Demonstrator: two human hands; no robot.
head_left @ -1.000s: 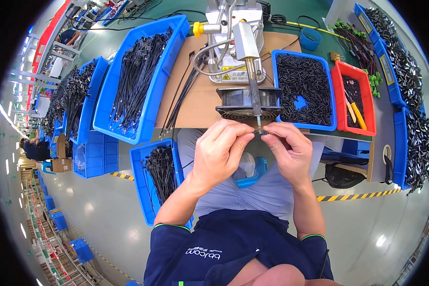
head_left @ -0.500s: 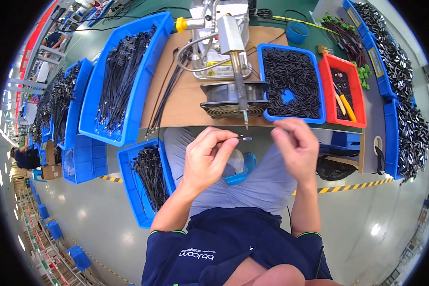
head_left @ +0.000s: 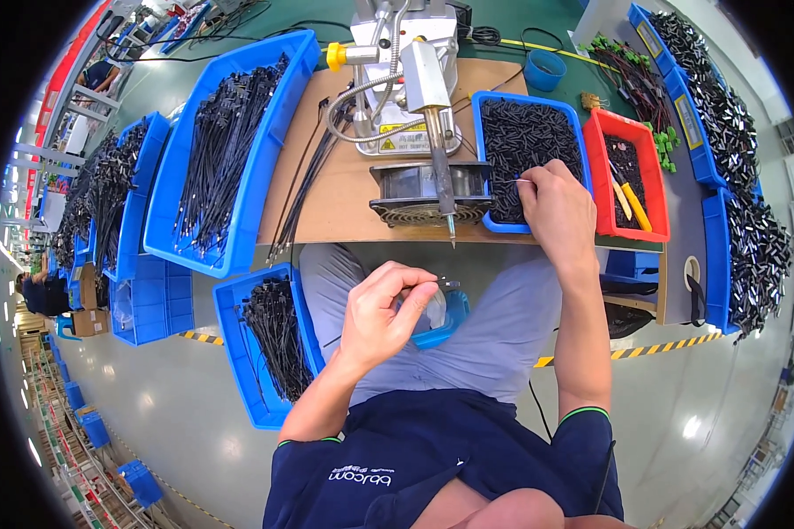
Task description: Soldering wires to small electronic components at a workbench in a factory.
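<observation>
In front of my lap, my left hand (head_left: 381, 313) pinches a thin dark cable whose small metal end (head_left: 450, 284) sticks out past the fingertips. Most of that cable is hidden by the hand. My right hand (head_left: 560, 212) reaches over the near right part of a blue bin (head_left: 505, 227) full of short black tube-like pieces (head_left: 525, 132). Its thumb and fingers are closed, with a small pale sliver showing at the tips; I cannot make out what it is. Between the hands, a soldering iron (head_left: 451, 212) points down from a white machine (head_left: 406, 132).
A black fan (head_left: 428, 187) stands under the iron. Left are a large blue bin (head_left: 278, 132) of black cables and a lower blue bin (head_left: 229, 300) with more. A red bin (head_left: 660, 194) holding yellow-handled tools stands right. A light blue tub (head_left: 454, 322) shows between my legs.
My right hand has moved forward from the space before my lap to the bin of black pieces, its fingers closing. My left hand stays nearly in place, holding the cable slightly lower.
</observation>
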